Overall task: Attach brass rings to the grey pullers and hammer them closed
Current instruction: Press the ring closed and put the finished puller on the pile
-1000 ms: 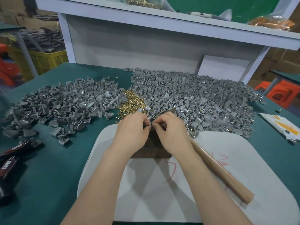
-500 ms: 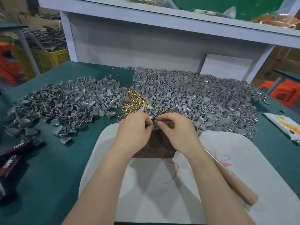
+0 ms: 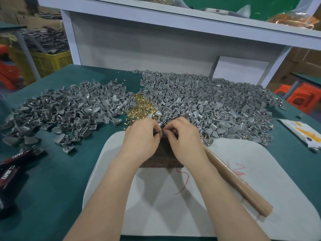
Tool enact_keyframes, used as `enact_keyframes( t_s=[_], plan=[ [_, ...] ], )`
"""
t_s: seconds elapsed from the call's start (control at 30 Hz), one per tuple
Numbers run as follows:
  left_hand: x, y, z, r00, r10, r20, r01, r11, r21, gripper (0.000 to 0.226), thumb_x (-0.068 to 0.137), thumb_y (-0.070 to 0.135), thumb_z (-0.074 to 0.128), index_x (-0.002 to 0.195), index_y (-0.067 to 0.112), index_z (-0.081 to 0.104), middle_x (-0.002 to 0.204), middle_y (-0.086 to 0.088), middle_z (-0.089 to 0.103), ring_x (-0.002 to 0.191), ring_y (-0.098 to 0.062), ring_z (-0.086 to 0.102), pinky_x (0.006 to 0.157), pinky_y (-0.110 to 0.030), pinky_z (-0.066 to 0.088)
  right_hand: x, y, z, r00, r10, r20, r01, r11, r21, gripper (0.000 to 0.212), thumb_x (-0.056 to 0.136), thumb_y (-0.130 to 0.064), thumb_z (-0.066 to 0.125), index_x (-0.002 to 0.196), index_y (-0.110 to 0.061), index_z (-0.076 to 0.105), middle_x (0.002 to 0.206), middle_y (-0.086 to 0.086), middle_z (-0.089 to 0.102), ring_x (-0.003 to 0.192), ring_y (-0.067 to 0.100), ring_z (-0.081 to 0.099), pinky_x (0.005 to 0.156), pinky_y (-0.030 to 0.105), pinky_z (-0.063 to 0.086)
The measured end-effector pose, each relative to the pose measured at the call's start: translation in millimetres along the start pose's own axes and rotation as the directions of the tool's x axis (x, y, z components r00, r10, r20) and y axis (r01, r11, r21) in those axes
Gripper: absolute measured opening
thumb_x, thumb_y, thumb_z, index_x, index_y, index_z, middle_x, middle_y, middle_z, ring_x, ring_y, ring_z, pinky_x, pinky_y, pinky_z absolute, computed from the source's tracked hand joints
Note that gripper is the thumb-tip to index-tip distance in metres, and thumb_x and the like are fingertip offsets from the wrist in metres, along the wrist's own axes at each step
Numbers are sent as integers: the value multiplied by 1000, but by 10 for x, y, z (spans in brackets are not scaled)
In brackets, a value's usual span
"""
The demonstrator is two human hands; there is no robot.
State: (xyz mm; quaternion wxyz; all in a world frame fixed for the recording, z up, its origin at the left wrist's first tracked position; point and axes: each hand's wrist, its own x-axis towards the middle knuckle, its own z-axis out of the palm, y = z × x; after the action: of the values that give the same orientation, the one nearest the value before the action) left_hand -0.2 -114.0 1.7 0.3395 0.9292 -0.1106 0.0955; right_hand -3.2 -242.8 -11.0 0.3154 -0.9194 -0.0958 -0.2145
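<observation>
Two dark red-and-black packs lay at the left edge of the green surface [image 3: 52, 180], each printed with the word "TAPER" in white: one pack [image 3: 16, 156] nearer the parts, the other [image 3: 8, 174] just below it. A white packet with orange print [image 3: 303, 134] lay at the right edge, its writing too small to read. The left hand [image 3: 140, 139] and the right hand [image 3: 185, 139] were drawn together over a dark brown block [image 3: 162, 155] that sat on a white board [image 3: 251, 162]. Both had their fingers curled in tight, and the fingertips met and pinched a small part [image 3: 160, 134], mostly hidden, so I cannot tell whether it was a ring or a puller. The grey pullers lay in two heaps beyond the hands, a left heap [image 3: 60, 112] and a larger right heap [image 3: 217, 105], with the brass rings [image 3: 140, 108] in a small pile between them. A wooden hammer handle [image 3: 239, 185] lay slanted across the board, its upper end passing under the right wrist
</observation>
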Motion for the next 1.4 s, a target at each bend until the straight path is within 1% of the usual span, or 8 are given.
enact_keyframes(
  t_s=[0.43, 0.5, 0.63, 0.87, 1.0, 1.17, 1.3, 1.4],
  plan=[
    [6, 2, 3, 1000, 1, -12, -1, 1000, 16, 6, 87, 21, 63, 84, 19, 66, 93, 1, 67, 95, -23, 60, 84, -40, 49, 28, 124, -249, 980, 198, 29, -200, 976, 86, 20, 92, -19, 56, 108, -16, 68, 109, 0, 63, 95, 11, 59, 92, 27, 46],
    [6, 6, 2, 1000, -5, -5, 5, 1000, 30, 7, 88, 22, 62, 83, 19, 66, 92, 1, 66, 94, -22, 60, 84, -40, 50, -11, 243, -410, 941, 338, -13, -337, 936, -97, 27, 93, -29, 54, 112, -13, 65, 106, 4, 66, 95, 19, 61, 84, 34, 50],
    [9, 9, 7, 1000, -6, 6, 6, 999, 35, 7, 89, 23, 62, 83, 19, 63, 93, 2, 61, 93, -20, 58, 84, -40, 50, -71, 319, -457, 808, 538, 238, -396, 797, -457, 29, 93, -35, 54, 99, -9, 62, 75, 3, 59, 72, 24, 57, 58, 28, 39],
    [9, 12, 26, 1000, -22, -7, 22, 999, 43, 9, 87, 21, 62, 79, 17, 59, 90, 3, 55, 89, -20, 53, 79, -38, 47, -141, 205, -608, 884, 430, 185, -385, 893, -234, 15, 94, -26, 51, 104, -15, 47, 93, 9, 65, 81, 30, 65, 72, 41, 52],
    [10, 10, 28, 1000, -23, -10, 23, 999, 41, 10, 88, 22, 61, 79, 17, 58, 91, 1, 56, 91, -22, 53, 80, -37, 46, -342, 42, -746, 976, 212, 54, -198, 960, -200, 52, 93, -22, 53, 137, -45, 39, 107, 1, 68, 90, 27, 62, 74, 34, 48],
    [3, -8, 36, 1000, 21, -19, -21, 1000, 1, 16, 87, 18, 64, 75, 8, 63, 88, -6, 62, 89, -29, 57, 80, -42, 49, -551, -186, -760, 986, 26, -163, -38, 997, -72, 60, 92, -17, 53, 133, -57, 38, 109, -3, 68, 92, 19, 63, 77, 39, 51],
    [11, -6, 39, 999, -15, -46, 13, 999, -39, 13, 85, 16, 66, 73, 8, 63, 85, -7, 63, 86, -31, 59, 80, -44, 49, -605, -271, -783, 999, 19, 43, -12, 987, -159, 80, 92, -19, 53, 107, -87, 16, 103, -13, 66, 82, 12, 62, 74, 31, 50],
    [13, 1, 35, 998, -12, -54, 9, 999, -51, 14, 84, 15, 66, 74, 5, 65, 85, -10, 63, 85, -32, 59, 80, -44, 49, -552, -268, -780, 993, 77, 88, -47, 950, -308, 78, 93, -24, 51, 96, -89, 9, 106, -17, 65, 90, 15, 61, 75, 29, 47]
  ],
)
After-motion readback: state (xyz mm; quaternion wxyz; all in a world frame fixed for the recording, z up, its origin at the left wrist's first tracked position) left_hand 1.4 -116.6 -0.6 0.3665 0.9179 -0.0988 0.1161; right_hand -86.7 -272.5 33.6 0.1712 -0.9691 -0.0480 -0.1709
